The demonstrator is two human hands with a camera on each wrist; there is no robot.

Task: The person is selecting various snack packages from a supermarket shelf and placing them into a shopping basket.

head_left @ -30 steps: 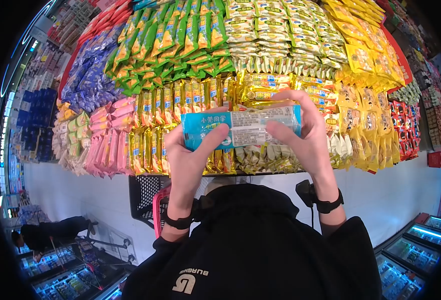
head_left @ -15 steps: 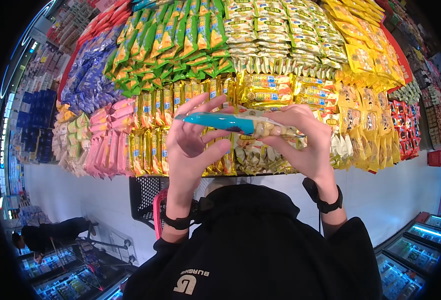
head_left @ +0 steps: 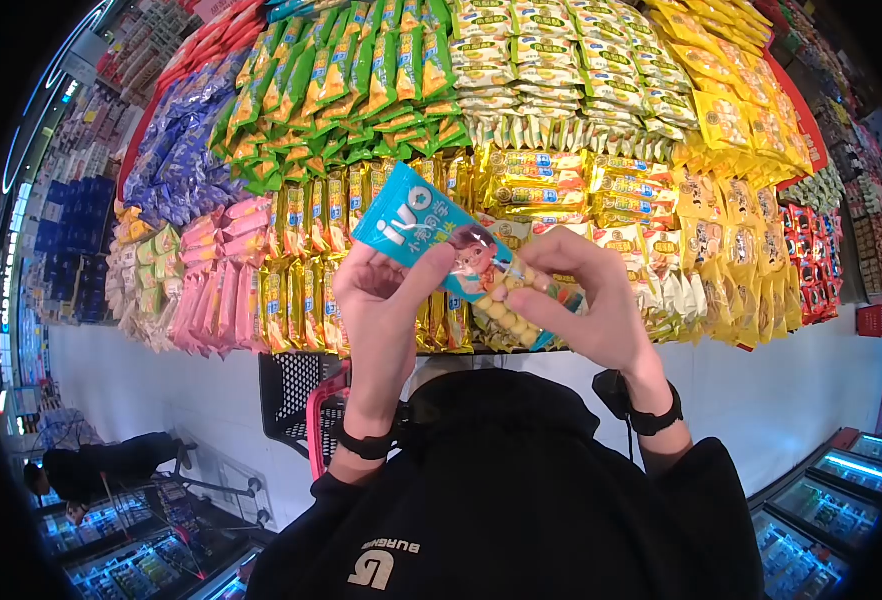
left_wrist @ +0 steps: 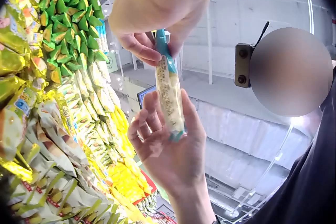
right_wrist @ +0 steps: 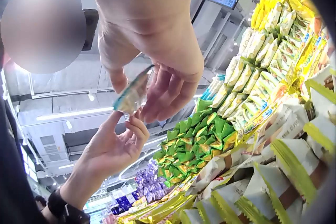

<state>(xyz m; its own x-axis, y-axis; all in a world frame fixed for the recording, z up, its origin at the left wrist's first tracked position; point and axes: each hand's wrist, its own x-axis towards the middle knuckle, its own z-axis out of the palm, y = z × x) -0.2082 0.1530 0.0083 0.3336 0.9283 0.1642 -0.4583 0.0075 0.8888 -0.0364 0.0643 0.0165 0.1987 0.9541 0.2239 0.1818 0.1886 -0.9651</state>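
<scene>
A blue snack packet [head_left: 402, 217] is held up in front of the display, its printed front facing the head camera. Small round pale pieces show through its clear lower part. My left hand [head_left: 381, 310] pinches the upper left half, thumb on the front and fingers behind. With thumb and fingers, my right hand [head_left: 606, 305] grips the lower right end. The packet slants down from left to right. In the left wrist view the packet [left_wrist: 169, 95] appears nearly edge-on, with small print along its pale side. The right wrist view shows the packet [right_wrist: 131, 92] between both hands.
Behind the hands rises a sloped display of green packets [head_left: 381, 65], gold packets [head_left: 306, 215], pink packets [head_left: 206, 290] and yellow bags [head_left: 731, 115]. A cart with a pink handle [head_left: 317, 420] stands close at left. Another person [head_left: 106, 470] is at lower left.
The packet has turned over from its text-covered back, through edge-on, to its printed front, and now slants. My left fingers spread away midway and now pinch it again.
</scene>
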